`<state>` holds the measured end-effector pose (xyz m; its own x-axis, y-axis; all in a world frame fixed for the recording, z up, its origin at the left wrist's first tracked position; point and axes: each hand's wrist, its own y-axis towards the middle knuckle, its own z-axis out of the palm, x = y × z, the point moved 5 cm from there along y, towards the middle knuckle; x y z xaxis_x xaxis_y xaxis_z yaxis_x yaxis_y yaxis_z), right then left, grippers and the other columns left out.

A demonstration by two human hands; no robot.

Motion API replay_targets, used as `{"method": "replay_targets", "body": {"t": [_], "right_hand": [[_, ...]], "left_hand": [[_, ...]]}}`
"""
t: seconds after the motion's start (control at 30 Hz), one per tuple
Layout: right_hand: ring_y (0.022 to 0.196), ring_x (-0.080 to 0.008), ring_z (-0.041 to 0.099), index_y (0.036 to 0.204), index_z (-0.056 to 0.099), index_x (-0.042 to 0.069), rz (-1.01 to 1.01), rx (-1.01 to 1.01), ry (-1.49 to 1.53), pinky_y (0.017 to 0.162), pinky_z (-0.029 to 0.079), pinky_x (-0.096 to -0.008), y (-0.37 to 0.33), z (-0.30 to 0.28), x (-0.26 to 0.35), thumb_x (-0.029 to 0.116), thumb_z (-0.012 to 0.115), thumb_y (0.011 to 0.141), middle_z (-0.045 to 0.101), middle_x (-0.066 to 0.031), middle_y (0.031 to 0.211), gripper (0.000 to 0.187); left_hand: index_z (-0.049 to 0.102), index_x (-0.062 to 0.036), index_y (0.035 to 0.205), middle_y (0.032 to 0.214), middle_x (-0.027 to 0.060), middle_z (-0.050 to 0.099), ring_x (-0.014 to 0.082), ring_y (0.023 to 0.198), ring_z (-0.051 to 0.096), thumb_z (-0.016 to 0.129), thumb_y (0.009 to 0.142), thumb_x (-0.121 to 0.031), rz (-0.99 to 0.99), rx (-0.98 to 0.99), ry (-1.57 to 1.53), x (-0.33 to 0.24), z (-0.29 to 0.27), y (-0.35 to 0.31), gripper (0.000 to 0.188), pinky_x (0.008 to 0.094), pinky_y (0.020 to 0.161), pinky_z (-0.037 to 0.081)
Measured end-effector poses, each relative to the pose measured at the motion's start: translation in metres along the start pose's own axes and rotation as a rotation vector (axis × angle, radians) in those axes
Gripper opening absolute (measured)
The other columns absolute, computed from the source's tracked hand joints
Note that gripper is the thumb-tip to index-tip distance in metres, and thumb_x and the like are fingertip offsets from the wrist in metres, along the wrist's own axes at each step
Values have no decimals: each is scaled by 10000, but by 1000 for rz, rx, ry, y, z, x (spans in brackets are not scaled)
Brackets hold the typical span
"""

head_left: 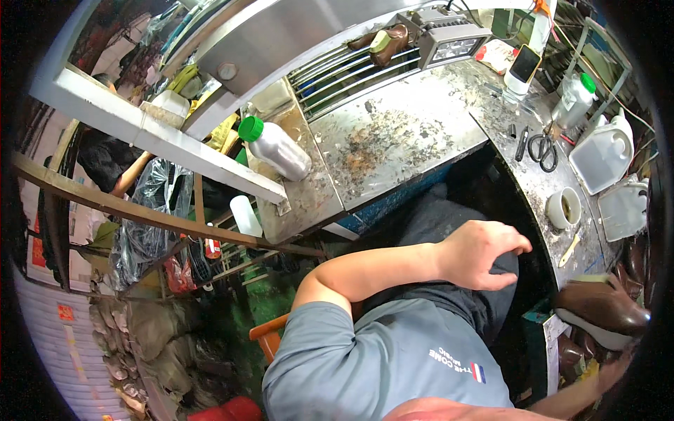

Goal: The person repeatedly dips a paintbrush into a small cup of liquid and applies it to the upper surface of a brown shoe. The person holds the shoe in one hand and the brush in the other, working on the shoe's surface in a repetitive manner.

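Observation:
My left hand (pixel 477 254) hangs over my lap with thumb and fingers apart and nothing in it. At the lower right, my right forearm runs up to the dark rim of the view. My right hand (pixel 627 359) is blurred there and its fingers are mostly hidden. Just above it a brown leather shoe (pixel 605 309) with a pale grey sole is held up, sole side down, slightly smeared by motion. It hangs in front of several other brown shoes (pixel 635 261) at the right edge, beside the bench corner.
A worn metal bench (pixel 414 116) curves round me, with a silver green-capped bottle (pixel 281 151), a lamp (pixel 453 49), scissors (pixel 543 151), a small white cup (pixel 564 208), a brush (pixel 569 250) and a translucent jug (pixel 602 154). Metal bars (pixel 337 84) hold another brown shoe (pixel 390 44).

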<state>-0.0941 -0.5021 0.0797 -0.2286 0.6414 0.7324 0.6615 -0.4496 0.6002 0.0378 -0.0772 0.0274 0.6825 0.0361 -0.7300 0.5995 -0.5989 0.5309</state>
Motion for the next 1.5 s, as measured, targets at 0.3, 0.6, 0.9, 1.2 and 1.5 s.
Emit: {"method": "replay_targets", "body": {"t": [0.3,0.6,0.9,1.2,1.5], "right_hand": [[1055,-274,651,1397,437,-87,354,650,787,914,541,-403,-39,195,51,434,817,805,621,-193,1218,875],[1176,-176,560,1389,517,-75,542,910,637,1027,421,-327,-45,296,117,336,772,761,612,-101,1272,792],[775,-180,662,1162,717,97,107,494,-336,724,535,-320,-3,185,-26,222,748,862,729,-79,1011,326],[901,-297,675,1058,731,135,-266,613,-807,759,548,-391,20,162,-94,92,707,780,683,-65,1003,282],[969,-315,613,1043,703,96,-528,940,-847,849,498,-414,-3,185,-139,69,630,780,635,-92,1015,275]], "left_hand": [[453,15,1424,1314,172,626,248,1238,583,947,601,-337,-212,557,-588,10,7,-1,1023,373,1068,448],[512,26,1331,1210,87,676,161,1121,626,971,565,-38,-505,636,-1068,58,9,-38,895,361,988,524],[359,-39,1517,1472,146,498,299,1325,513,928,618,-531,-371,77,-946,91,-2,-109,1173,458,1111,424],[349,-60,1525,1432,253,502,390,1258,566,923,599,-546,-676,-277,-1143,89,6,-136,1193,536,1008,540],[397,-10,1480,1410,148,550,290,1290,551,947,638,-372,-816,-207,-1365,67,7,-117,1069,439,1099,450]]}}
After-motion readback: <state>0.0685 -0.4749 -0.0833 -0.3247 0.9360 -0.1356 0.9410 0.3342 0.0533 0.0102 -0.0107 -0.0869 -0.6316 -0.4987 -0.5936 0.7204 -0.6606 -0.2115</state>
